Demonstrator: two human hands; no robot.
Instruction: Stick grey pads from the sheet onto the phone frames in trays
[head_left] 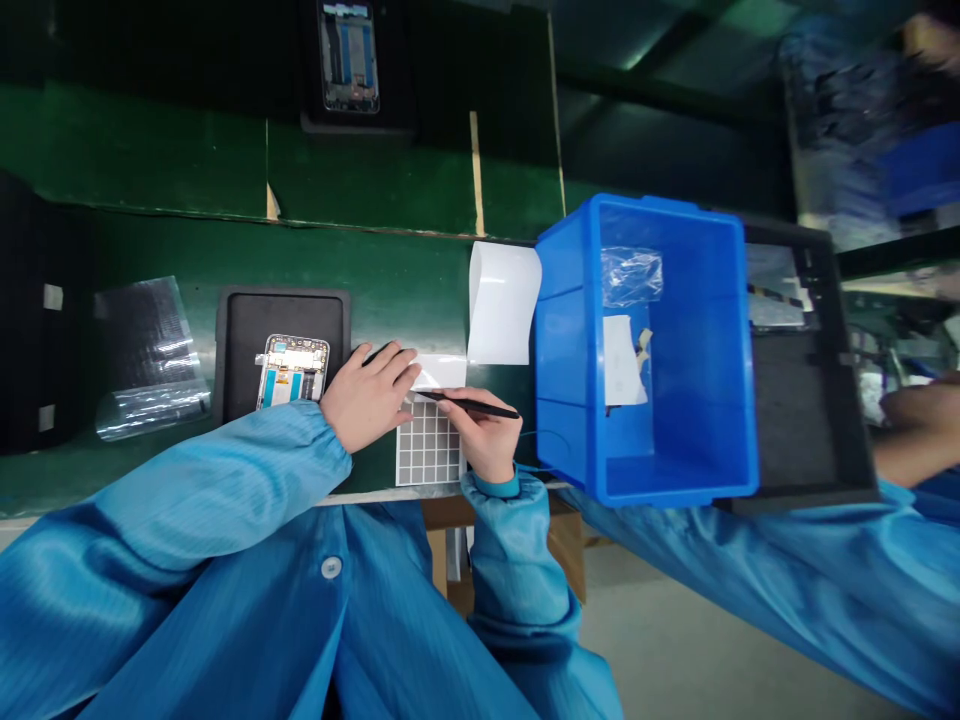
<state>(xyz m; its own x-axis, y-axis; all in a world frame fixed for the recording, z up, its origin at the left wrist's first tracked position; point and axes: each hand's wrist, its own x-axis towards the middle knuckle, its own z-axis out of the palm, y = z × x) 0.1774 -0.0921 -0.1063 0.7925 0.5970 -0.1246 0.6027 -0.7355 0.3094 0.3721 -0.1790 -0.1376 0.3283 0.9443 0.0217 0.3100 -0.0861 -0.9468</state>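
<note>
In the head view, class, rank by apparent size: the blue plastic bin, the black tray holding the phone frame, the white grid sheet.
1. Blue plastic bin
2. Black tray
3. White grid sheet, partly hidden by both hands

Both your arms reach forward in blue sleeves, cuffs gathered at the wrists. Your left hand lies palm down, fingers together and stretched flat toward the right, knuckles up. Your right hand sits just beside it, the two nearly touching, with its fingers curled and pinched shut in a pen-like grip, wrist bent slightly and the back of the hand facing you.
</note>
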